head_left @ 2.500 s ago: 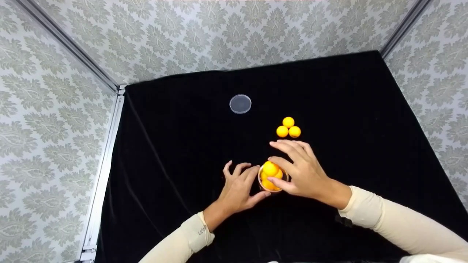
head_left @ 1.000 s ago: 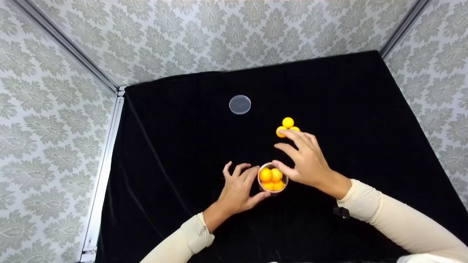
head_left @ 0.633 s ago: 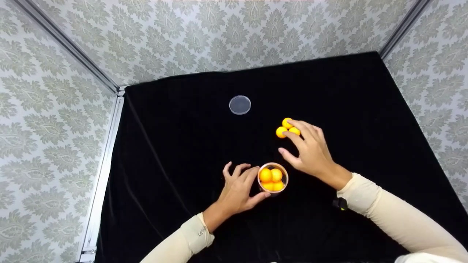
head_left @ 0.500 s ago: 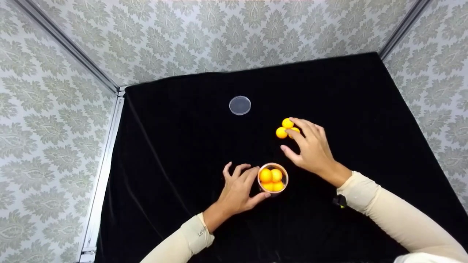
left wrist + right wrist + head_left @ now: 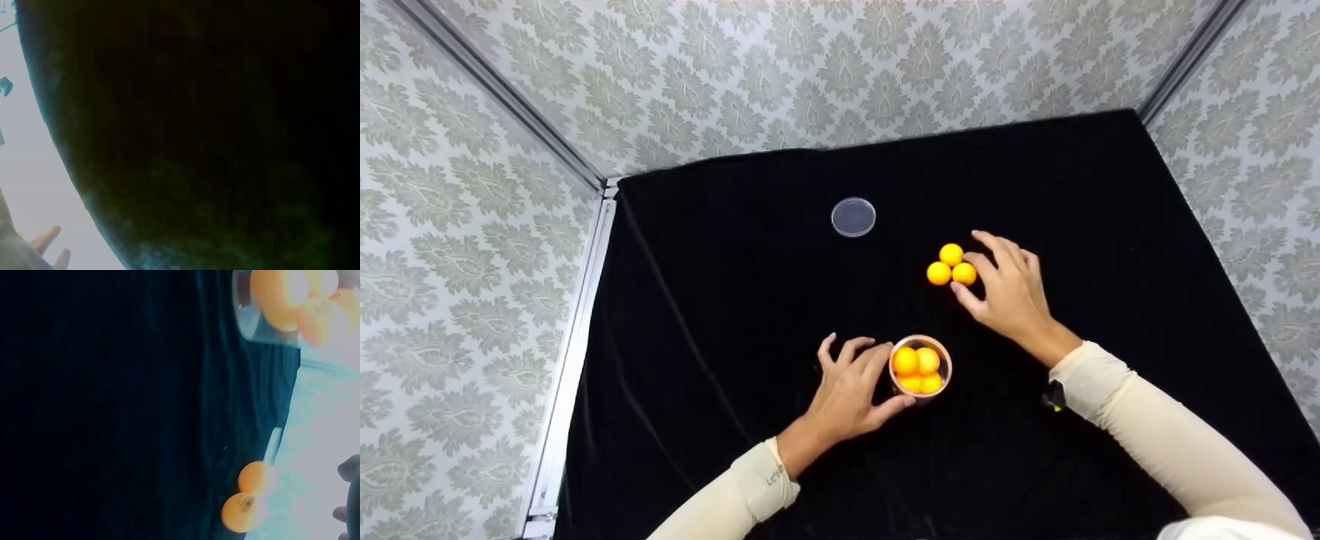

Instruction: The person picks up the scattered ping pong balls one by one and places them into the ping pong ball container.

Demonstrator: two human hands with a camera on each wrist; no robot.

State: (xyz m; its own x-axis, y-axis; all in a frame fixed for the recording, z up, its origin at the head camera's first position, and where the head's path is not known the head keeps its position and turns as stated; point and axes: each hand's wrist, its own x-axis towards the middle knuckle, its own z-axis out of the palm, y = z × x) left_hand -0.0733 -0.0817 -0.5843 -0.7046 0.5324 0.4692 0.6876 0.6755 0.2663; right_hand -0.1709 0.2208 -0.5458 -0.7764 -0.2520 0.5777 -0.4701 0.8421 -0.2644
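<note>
Where three orange loose balls (image 5: 951, 254) sit bunched on the black-clothed tabletop (image 5: 735, 285), the relation that matters is with the nearest ball (image 5: 964, 274), at ten o'clock from the middle of the right hand (image 5: 1003, 292). That grip is spread, thumb and forefinger tips apart at either side of the ball; whether they touch it I cannot tell. Being round, the ball offers no long axis, and the right hand is far nearer than the left hand (image 5: 846, 394), from which the loose balls lie between one and two o'clock. The left grip curves thumb and forefinger about the see-through cup (image 5: 949, 366), which stands upright at half past six from the loose balls. Counted up: one cup, at least four balls inside (image 5: 905, 361), three outside, and one clear disc (image 5: 853, 217) at ten o'clock from those three.
</note>
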